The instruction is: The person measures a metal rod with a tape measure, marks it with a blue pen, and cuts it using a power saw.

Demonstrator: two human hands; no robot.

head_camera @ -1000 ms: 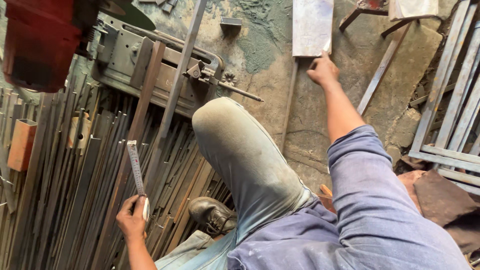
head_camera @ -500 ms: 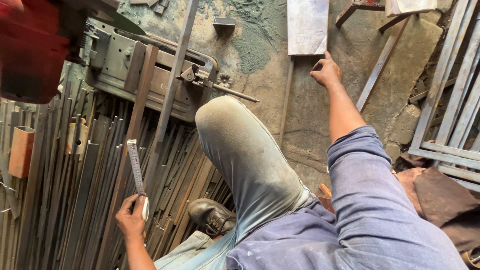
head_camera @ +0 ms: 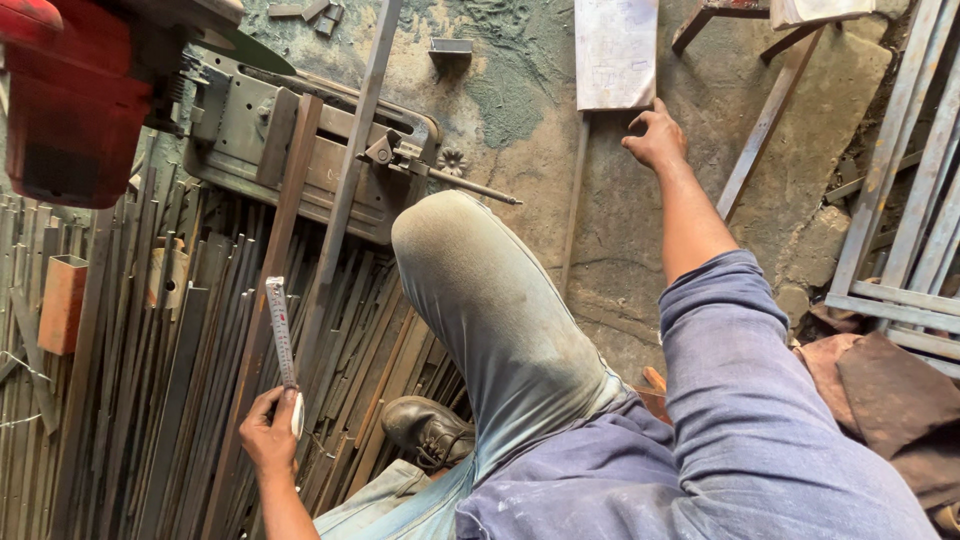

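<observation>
My left hand is closed around the end of a steel ruler that sticks up over a pile of dark metal bars. My right hand stretches far forward, fingers spread, touching the concrete floor just below a pale flat sheet. A thin metal rod lies on the floor to the left of that arm. My bent knee in grey trousers fills the middle, with a dark shoe below it.
A red cut-off saw with a grey vise base clamps two long bars at upper left. Grey angle irons are stacked at right. A rust-coloured box section lies at far left. Brown cloth lies at lower right.
My right hand has slid slightly down and away from the pale sheet's lower edge. The left hand with the ruler has stayed put. The view has shifted a little.
</observation>
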